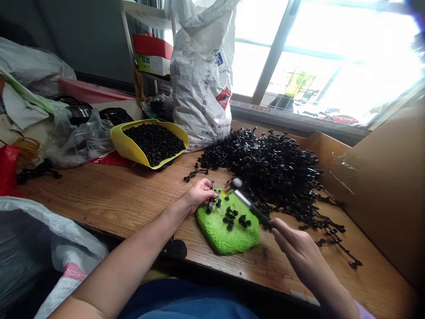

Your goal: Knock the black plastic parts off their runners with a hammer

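My left hand (201,193) pinches a small black plastic strip with round ends (211,204) at the upper left edge of a folded green cloth (229,244). In my right hand (294,241) is a hammer (244,198), gripped by its black handle. Its shaft is silvery, and its head, blurred by motion, hangs over the far part of the cloth, just right of my left fingers. Several loose black mushroom-shaped pieces (230,218) lie on the cloth.
Behind the cloth rises a large heap of black strips (268,164). A yellow scoop (151,165) full of small black pieces sits at left, beside a tall white sack (203,84). Cardboard (375,195) stands at right. Another white sack (63,248) hangs at the front left.
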Action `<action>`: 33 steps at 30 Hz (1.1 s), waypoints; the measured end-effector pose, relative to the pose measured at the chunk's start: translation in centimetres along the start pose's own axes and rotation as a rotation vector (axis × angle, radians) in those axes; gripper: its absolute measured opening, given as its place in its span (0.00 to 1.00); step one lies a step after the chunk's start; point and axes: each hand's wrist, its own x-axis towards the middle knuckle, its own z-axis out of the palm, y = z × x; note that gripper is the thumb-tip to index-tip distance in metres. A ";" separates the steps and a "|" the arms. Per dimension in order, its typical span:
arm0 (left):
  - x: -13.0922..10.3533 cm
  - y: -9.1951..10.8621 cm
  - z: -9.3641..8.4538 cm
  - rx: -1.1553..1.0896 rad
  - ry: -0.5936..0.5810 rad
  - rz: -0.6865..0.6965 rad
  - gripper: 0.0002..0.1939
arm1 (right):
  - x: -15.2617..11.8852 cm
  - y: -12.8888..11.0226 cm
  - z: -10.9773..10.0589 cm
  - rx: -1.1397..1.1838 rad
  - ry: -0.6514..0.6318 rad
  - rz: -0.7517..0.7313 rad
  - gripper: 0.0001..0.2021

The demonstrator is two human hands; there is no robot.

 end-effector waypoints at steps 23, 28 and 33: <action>1.5 0.6 0.6 0.022 -0.133 -0.062 0.18 | -3.3 2.8 2.0 0.535 0.084 0.241 0.14; 1.3 0.6 0.7 0.002 -0.152 -0.056 0.18 | -3.2 3.2 2.3 0.472 0.128 0.230 0.13; 1.1 0.8 0.9 -0.025 -0.163 -0.071 0.19 | -2.6 3.2 2.5 0.408 0.160 0.222 0.14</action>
